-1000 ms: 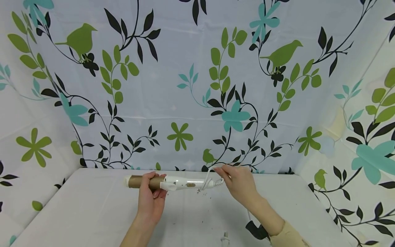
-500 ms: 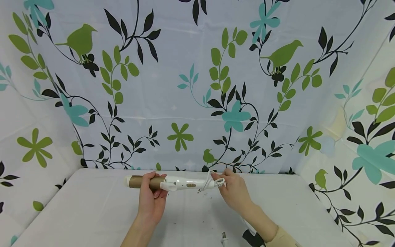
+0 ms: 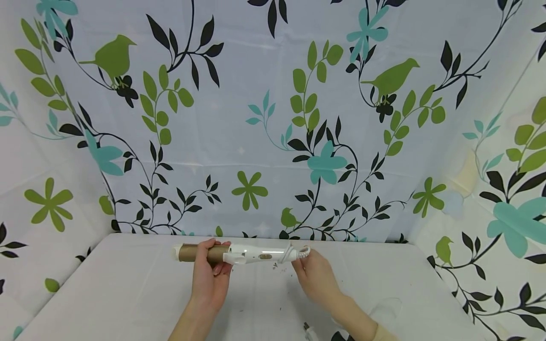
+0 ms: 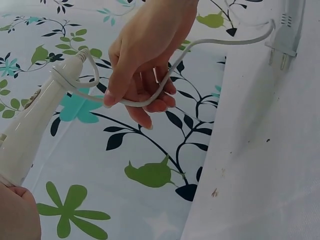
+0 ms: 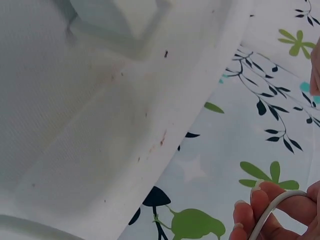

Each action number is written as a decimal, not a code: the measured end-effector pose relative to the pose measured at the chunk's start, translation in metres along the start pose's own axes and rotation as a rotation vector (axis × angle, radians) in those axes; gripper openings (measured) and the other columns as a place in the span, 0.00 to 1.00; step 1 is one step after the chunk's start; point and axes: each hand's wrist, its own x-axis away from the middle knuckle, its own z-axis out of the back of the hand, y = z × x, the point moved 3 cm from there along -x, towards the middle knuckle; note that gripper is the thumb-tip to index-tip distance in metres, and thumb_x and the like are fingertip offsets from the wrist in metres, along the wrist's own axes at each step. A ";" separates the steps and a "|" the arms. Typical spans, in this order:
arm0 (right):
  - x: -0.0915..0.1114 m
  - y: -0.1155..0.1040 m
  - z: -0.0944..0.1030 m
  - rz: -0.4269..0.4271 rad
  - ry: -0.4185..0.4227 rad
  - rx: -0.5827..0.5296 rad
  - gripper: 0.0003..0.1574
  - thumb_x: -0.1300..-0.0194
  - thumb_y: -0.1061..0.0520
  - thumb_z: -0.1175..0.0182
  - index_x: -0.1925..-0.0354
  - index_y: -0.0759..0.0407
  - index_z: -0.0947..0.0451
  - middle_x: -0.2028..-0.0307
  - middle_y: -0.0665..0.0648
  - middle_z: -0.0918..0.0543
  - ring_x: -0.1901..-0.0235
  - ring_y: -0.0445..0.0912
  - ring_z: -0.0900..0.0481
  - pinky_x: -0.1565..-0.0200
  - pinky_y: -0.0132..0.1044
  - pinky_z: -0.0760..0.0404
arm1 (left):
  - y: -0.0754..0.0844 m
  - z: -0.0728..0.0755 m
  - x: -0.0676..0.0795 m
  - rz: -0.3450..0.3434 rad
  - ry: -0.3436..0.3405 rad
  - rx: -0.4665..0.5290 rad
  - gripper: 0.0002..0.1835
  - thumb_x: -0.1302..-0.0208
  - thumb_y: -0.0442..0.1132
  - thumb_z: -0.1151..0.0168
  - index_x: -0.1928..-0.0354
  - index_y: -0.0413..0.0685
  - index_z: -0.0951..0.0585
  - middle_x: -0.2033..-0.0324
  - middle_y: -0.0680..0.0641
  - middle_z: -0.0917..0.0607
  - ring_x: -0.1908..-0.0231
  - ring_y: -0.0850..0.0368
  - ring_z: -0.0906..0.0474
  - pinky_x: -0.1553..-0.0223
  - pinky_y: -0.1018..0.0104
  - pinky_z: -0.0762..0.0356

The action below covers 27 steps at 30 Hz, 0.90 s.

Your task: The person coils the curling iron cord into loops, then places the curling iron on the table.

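A curling iron with a white handle and gold-brown barrel is held level above the white table in the head view. My left hand grips it by the barrel, fingers wrapped round. White cord loops round the cord end of the handle. Just beyond that end is my right hand, its fingertips partly hidden in the head view. The left wrist view shows its thumb and fingers pinching the cord. At the cord's far part hangs a two-pin plug, low in the head view.
The white table has small dark specks on it. Behind and at both sides hangs a cloth printed with leaves, birds and flowers. A black piece shows by my right forearm at the bottom edge.
My right hand has come down from above the handle's cord end to just below it, carrying the cord round. The left hand and curling iron stay nearly still.
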 end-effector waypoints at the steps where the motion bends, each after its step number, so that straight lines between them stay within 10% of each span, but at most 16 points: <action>1: 0.001 -0.001 -0.002 0.008 -0.006 0.003 0.12 0.27 0.55 0.43 0.57 0.62 0.16 0.74 0.47 0.25 0.74 0.38 0.33 0.71 0.31 0.30 | 0.000 0.000 0.000 0.000 0.002 0.003 0.09 0.23 0.47 0.55 0.52 0.52 0.38 0.54 0.52 0.31 0.68 0.65 0.41 0.52 0.73 0.37; 11: 0.010 -0.006 -0.012 0.099 -0.002 0.015 0.18 0.24 0.52 0.46 0.62 0.60 0.13 0.66 0.53 0.16 0.65 0.43 0.19 0.64 0.36 0.19 | 0.001 0.002 -0.003 0.001 0.014 0.038 0.07 0.22 0.46 0.57 0.52 0.51 0.38 0.57 0.52 0.27 0.77 0.64 0.49 0.67 0.73 0.46; 27: 0.025 -0.011 -0.017 0.235 -0.044 0.087 0.07 0.29 0.60 0.40 0.54 0.57 0.19 0.74 0.44 0.34 0.72 0.38 0.39 0.72 0.26 0.36 | 0.001 0.001 -0.002 -0.006 0.020 0.060 0.07 0.22 0.46 0.55 0.54 0.52 0.38 0.57 0.52 0.28 0.77 0.64 0.49 0.67 0.74 0.48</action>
